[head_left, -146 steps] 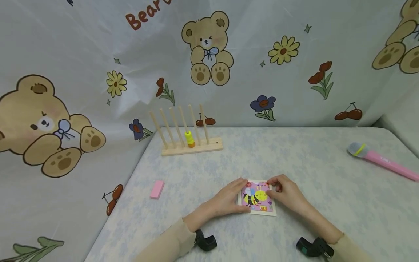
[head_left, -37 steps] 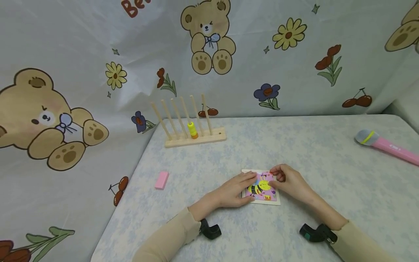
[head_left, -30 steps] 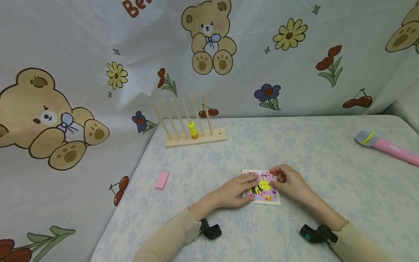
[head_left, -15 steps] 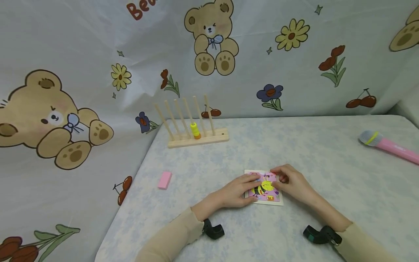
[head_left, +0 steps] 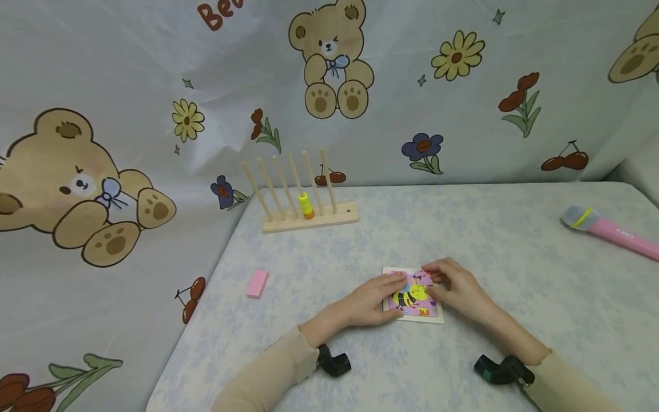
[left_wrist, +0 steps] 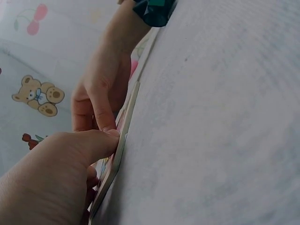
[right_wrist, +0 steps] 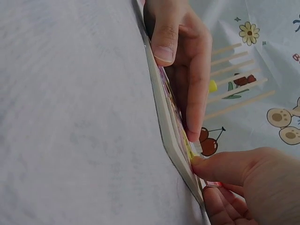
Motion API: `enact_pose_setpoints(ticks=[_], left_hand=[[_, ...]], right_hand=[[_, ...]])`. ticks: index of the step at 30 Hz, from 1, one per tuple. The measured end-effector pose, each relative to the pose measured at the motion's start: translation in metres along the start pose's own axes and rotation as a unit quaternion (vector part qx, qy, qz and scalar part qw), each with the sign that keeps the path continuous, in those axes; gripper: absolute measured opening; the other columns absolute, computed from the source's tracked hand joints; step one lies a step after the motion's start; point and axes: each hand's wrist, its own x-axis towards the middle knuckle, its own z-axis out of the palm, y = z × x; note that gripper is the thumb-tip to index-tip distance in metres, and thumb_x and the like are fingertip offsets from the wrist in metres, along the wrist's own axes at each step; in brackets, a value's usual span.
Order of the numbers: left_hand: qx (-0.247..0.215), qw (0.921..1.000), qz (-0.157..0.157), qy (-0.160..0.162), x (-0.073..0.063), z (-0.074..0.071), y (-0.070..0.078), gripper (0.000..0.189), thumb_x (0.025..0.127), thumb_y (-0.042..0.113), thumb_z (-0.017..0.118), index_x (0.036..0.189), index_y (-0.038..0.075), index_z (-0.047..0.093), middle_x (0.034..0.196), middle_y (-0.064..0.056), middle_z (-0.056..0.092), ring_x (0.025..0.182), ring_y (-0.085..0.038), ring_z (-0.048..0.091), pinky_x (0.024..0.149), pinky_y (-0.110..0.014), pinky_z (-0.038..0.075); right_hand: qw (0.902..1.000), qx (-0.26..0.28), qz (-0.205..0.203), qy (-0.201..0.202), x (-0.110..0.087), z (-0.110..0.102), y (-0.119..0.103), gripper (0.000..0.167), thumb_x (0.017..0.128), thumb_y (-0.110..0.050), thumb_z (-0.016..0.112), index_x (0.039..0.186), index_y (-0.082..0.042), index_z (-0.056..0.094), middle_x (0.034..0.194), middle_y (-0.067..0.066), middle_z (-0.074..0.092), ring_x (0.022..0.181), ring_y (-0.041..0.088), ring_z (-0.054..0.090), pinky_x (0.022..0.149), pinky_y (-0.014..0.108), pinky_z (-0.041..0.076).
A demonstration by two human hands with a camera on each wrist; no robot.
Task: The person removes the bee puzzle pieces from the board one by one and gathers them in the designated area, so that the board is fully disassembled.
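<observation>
A small square jigsaw puzzle (head_left: 412, 300) with a yellow-and-black bee on pink lies in a pale frame on the table. My left hand (head_left: 372, 300) rests over its left side, fingers extended across the picture and thumb at the lower edge. At the upper right corner, my right hand (head_left: 460, 289) has thumb and curled fingers close together. In the right wrist view, a small red-edged puzzle piece (right_wrist: 213, 184) shows between the right thumb and fingers, slightly raised from the picture. The hand hides most of that corner.
A wooden peg rack (head_left: 311, 223) with yellow and orange beads on one peg stands at the back left. A pink block (head_left: 257, 284) lies left of the hands. To the far right is a pink toy microphone (head_left: 612, 229). A bear-print cloth (head_left: 381, 154) hangs behind.
Compared with the oldest frame, my left hand has slid further over the puzzle. The right hand keeps to the upper right corner, its fingers shifting only slightly. The head view has tilted down.
</observation>
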Motion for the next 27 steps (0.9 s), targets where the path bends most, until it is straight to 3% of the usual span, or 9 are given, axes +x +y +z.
enact_pose_setpoints(ticks=[8, 18, 23, 27], left_hand=[[-0.010, 0.9999, -0.004, -0.004, 0.0007, 0.0019, -0.0001, 0.062, 0.093, 0.030, 0.058, 0.143, -0.001, 0.037, 0.149, -0.012, 0.033, 0.138, -0.018, 0.025, 0.111, -0.028, 0.017], [-0.004, 1.0000, -0.004, -0.005, 0.0031, -0.0035, -0.0018, 0.064, 0.094, 0.032, 0.057, 0.144, -0.001, 0.036, 0.150, -0.011, 0.032, 0.139, -0.018, 0.023, 0.111, -0.027, 0.016], [-0.014, 0.9998, -0.007, -0.009, 0.0029, -0.0033, -0.0004, 0.064, 0.094, 0.032, 0.058, 0.144, 0.000, 0.035, 0.150, -0.011, 0.032, 0.139, -0.017, 0.022, 0.111, -0.026, 0.017], [-0.013, 0.9998, -0.010, -0.007, 0.0009, -0.0010, 0.0003, 0.064, 0.094, 0.032, 0.058, 0.144, 0.000, 0.036, 0.149, -0.011, 0.032, 0.139, -0.017, 0.023, 0.111, -0.027, 0.017]], right_hand=[[0.9987, -0.023, -0.044, 0.011, -0.0023, 0.0019, 0.0012, 0.043, 0.079, -0.001, 0.075, 0.119, 0.004, 0.061, 0.109, 0.010, 0.056, 0.084, 0.018, 0.058, 0.072, 0.027, 0.052], [0.9891, -0.062, -0.128, 0.037, 0.0032, -0.0009, 0.0073, 0.046, 0.074, -0.001, 0.078, 0.116, 0.004, 0.063, 0.108, 0.008, 0.055, 0.079, 0.012, 0.057, 0.064, 0.024, 0.050], [0.9896, -0.060, -0.126, 0.035, 0.0022, -0.0023, 0.0074, 0.044, 0.073, -0.004, 0.079, 0.114, 0.003, 0.065, 0.107, 0.007, 0.057, 0.079, 0.013, 0.058, 0.065, 0.027, 0.051], [0.9961, -0.011, -0.083, 0.029, 0.0006, -0.0026, 0.0021, 0.040, 0.078, -0.006, 0.077, 0.115, 0.003, 0.064, 0.105, 0.005, 0.058, 0.082, 0.013, 0.060, 0.070, 0.027, 0.053]])
